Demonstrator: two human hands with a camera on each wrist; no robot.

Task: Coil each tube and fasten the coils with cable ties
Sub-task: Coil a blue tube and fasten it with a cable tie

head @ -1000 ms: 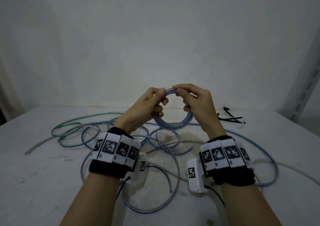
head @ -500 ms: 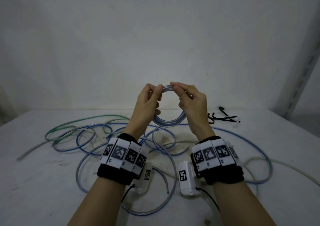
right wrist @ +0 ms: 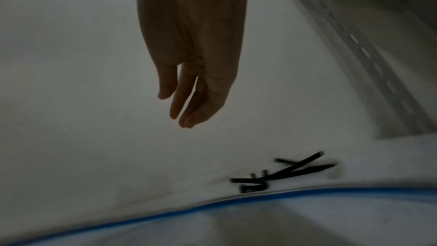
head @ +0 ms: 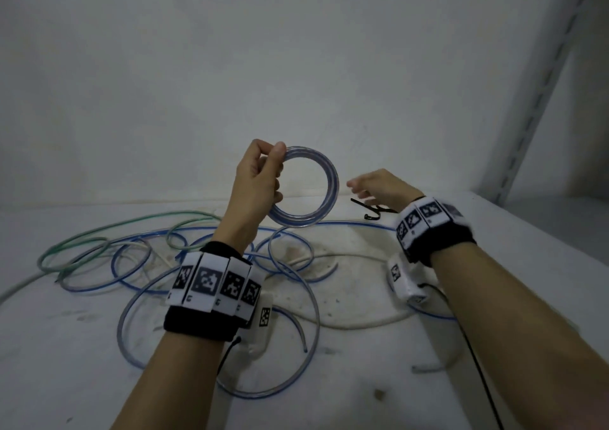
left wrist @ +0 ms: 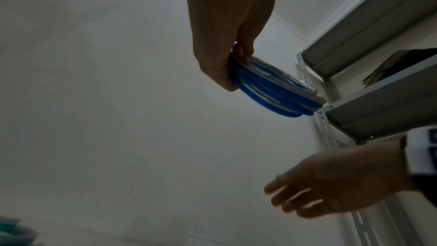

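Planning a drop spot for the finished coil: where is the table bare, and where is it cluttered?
Bare: the front left corner of the table, in front of the green tube, and the right edge past the right hand. Crowded: the middle, where loose blue tubes overlap under the coil held by the left hand. Cable ties lie at the back right.

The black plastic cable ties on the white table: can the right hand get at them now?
Probably yes. The right hand is open and empty, just above the black plastic cable ties, with nothing visible between. The left hand alone holds the coiled clear-blue tube.
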